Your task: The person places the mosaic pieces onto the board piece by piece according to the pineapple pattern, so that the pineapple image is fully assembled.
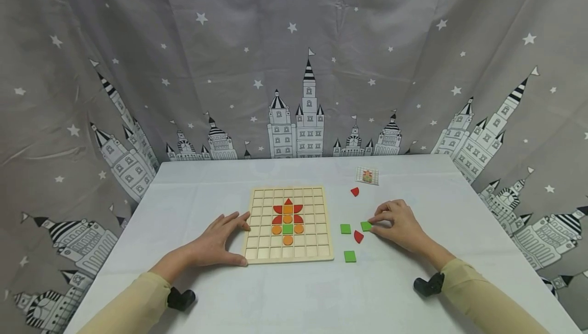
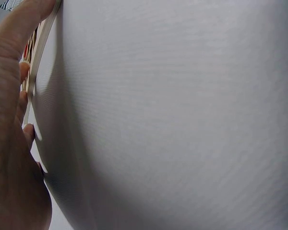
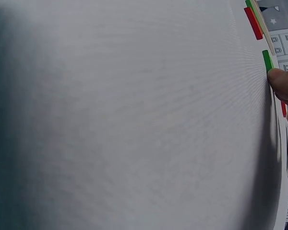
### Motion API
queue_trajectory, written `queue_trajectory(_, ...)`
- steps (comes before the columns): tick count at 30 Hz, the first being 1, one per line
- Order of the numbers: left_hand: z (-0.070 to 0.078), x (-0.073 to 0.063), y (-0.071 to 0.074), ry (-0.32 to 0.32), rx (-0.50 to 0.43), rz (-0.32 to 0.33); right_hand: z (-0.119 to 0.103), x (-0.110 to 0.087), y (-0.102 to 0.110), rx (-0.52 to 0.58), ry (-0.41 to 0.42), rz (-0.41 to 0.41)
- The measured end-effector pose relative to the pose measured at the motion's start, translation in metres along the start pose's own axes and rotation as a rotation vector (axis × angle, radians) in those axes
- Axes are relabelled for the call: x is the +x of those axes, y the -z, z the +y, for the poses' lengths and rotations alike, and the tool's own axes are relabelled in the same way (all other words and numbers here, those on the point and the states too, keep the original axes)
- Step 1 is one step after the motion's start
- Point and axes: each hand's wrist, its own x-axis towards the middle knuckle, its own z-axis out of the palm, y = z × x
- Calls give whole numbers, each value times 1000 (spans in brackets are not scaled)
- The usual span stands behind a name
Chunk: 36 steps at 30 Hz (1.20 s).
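A pale wooden grid board (image 1: 262, 257) lies on the table, with orange, red and green tiles set in a figure at its middle. My left hand (image 1: 216, 242) rests at the board's left side, fingers spread, thumb at the near corner and fingertips at the edge. To the right of the board, my right hand (image 1: 399, 227) pinches a green square tile (image 1: 365, 226) between thumb and forefinger. In the right wrist view, the thumb lies against that green tile (image 3: 267, 60). Close by are a red wedge tile (image 1: 359, 237) and another green square (image 1: 345, 229).
A third loose green square (image 1: 350, 256) lies nearer the front. Farther back are a second red wedge (image 1: 355, 191) and a small card (image 1: 367, 175) printed with a similar figure. A grey curtain (image 1: 220, 68) with castles hangs behind the white table (image 1: 294, 298).
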Motion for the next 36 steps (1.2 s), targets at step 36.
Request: queue_trajectory(36, -1, 2, -2, 43, -5, -20, -95, 40, -40, 77, 181, -28)
